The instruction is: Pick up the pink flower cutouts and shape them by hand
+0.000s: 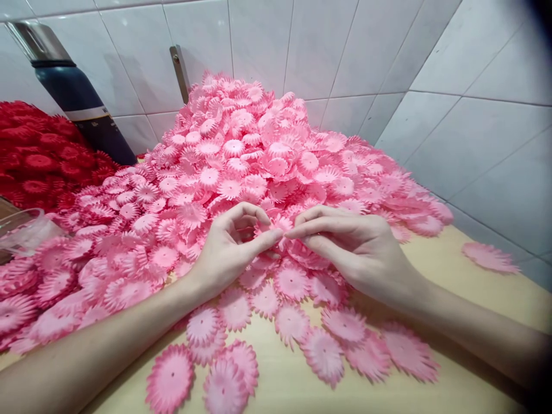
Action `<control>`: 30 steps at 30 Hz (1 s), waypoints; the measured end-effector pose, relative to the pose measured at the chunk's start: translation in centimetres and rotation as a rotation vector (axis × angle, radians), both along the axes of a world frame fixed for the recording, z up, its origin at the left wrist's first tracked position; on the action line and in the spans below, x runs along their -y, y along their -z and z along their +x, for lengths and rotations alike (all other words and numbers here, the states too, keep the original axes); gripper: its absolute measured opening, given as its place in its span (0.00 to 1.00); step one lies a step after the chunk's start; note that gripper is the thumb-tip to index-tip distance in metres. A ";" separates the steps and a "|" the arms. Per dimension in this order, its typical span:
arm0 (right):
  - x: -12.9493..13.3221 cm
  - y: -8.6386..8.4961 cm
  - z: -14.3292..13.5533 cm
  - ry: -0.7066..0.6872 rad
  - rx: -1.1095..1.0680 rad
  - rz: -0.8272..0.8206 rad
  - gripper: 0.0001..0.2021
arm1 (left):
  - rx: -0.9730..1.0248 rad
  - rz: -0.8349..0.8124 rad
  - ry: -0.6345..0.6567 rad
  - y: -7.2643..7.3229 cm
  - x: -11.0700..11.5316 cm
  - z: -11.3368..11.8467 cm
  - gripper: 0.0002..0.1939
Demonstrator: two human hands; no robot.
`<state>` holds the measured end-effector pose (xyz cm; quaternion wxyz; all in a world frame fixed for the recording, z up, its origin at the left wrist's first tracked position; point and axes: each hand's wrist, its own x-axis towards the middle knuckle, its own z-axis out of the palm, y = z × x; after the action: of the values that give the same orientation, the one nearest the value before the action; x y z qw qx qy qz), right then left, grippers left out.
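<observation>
The left hand [230, 244] and the right hand [362, 241] meet almost at the centre of the view, over the near edge of a big pink heap [241, 144]. Between their tips, just toward 6 o'clock from the centre, sits a pink disc [282, 223] with a fringed edge. The left thumb and forefinger look pinched on it. The right fingers are drawn nearly together and point toward 9 o'clock, their tips at the same disc — whether they grip part of it I cannot tell.

As for progress, one piece seems to be in hand and everything else waits. The heap rises toward 12 o'clock against the tiled wall [267, 40] and spills round to 8 o'clock. Toward 6 o'clock, loose discs [292, 325] lie on the worktop [448, 256], some overlapping; a lone disc [490, 257] lies well apart near 3 o'clock. A red heap [37, 155] at 9 to 10 o'clock is untouched by either hand, beside a dark bottle [84, 92] that leans in the view.

No separate set of finished pieces can be made out — handled and unhandled discs look alike, so how much is done cannot be told. Judging by the heaps, plenty remains.
</observation>
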<state>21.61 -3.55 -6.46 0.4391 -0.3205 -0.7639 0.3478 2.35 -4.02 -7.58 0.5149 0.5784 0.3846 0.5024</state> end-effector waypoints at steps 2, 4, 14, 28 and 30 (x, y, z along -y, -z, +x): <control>0.2 0.1 0.0 -0.006 -0.008 -0.014 0.06 | -0.062 0.047 -0.039 -0.1 0.1 0.0 0.11; 0.2 0.2 -0.1 0.025 -0.044 -0.057 0.10 | -0.108 0.083 -0.065 -0.2 0.1 0.0 0.12; 0.0 -0.2 -0.1 0.097 0.010 -0.085 0.05 | -0.198 0.087 -0.053 0.3 0.0 -0.2 0.11; 0.2 0.7 -0.4 0.140 0.000 -0.101 0.14 | -0.176 0.071 -0.137 0.0 0.1 0.3 0.06; 0.0 0.7 -0.4 0.132 -0.017 -0.097 0.15 | -0.197 0.077 -0.141 0.0 0.1 0.3 0.06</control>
<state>21.22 -3.56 -7.17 0.4515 -0.3882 -0.7195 0.3574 2.65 -4.09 -7.57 0.4155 0.6156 0.4536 0.4926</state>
